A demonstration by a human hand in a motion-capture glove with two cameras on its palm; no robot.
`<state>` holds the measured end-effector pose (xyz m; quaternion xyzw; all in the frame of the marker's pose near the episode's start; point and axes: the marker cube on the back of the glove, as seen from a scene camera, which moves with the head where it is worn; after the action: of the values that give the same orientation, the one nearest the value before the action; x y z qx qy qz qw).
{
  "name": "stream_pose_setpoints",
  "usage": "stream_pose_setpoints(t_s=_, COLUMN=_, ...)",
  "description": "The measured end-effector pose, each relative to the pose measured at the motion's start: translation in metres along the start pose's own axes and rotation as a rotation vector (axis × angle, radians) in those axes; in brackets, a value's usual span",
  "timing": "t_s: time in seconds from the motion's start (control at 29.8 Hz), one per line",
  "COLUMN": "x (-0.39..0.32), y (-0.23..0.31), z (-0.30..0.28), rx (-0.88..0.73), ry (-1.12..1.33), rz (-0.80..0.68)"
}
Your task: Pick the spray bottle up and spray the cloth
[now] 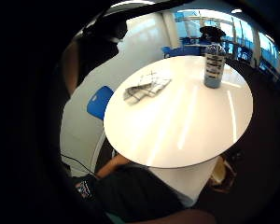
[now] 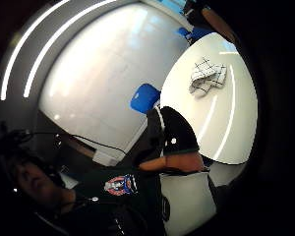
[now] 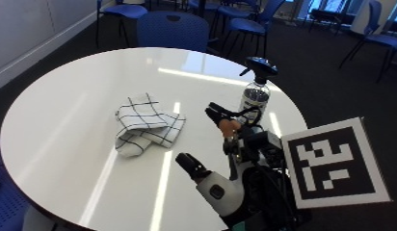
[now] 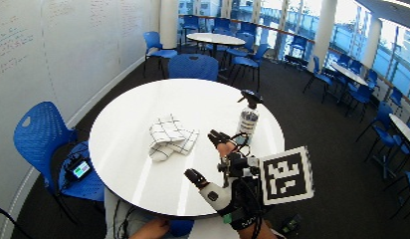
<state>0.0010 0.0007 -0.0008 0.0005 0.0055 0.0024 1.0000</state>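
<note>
The gloved right hand [image 3: 231, 144] hovers above the near edge of the round white table [image 3: 70, 96], fingers spread apart and straight, holding nothing. The spray bottle [image 3: 255, 94] stands upright on the table just beyond the fingertips, toward the far right rim, black trigger head on top; the checked cloth [image 3: 147, 126] lies crumpled near the middle, well apart from the bottle. The main risk is in the approach: the bottle is tall and narrow and stands close to the table's edge, so a fingertip striking its upper body before the hand wraps round it could tip it over or push it off the rim. From the outside view I cannot tell for sure which way the nozzle faces, though it seems to point left; once lifted, a nozzle not turned toward the cloth would spray the tabletop instead.
</note>
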Motion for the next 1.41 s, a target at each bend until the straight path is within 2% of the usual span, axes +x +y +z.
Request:
stream_pose_setpoints(t_s=0.44, x=0.005, y=0.006, z=0.000, rx=-0.002, ry=-0.016, rz=0.048)
stream_pose_setpoints(t_s=1.18, x=0.008, y=0.005, z=0.001, rx=-0.024, ry=-0.030, rz=0.039)
stream_pose_setpoints(t_s=1.41, x=0.022, y=-0.007, z=0.002, rx=0.030, ry=-0.005, rz=0.083)
